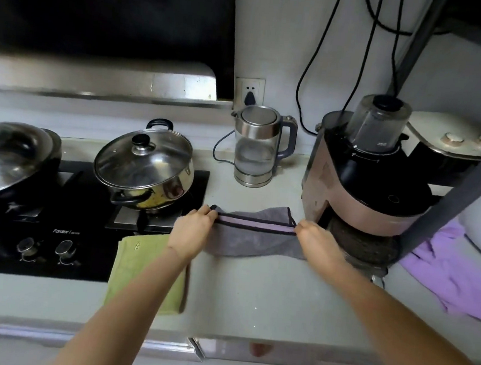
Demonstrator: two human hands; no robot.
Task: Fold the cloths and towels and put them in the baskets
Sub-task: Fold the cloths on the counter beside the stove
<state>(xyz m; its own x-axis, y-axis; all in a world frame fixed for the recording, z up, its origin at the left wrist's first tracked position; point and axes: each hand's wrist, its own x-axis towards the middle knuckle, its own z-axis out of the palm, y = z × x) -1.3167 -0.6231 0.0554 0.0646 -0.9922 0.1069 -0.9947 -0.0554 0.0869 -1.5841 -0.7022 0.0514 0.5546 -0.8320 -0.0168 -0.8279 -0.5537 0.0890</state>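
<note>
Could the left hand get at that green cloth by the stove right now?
Probably yes. The green cloth lies flat on the counter beneath the left forearm, nothing on it. But the left hand pinches a corner of the grey towel, so it must let go first.

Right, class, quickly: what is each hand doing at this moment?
Left hand: pinches the left end of the grey cloth.
Right hand: pinches its right end.

Grey cloth [255, 236] with dark-edged purple band; green towel [140, 278]
</note>
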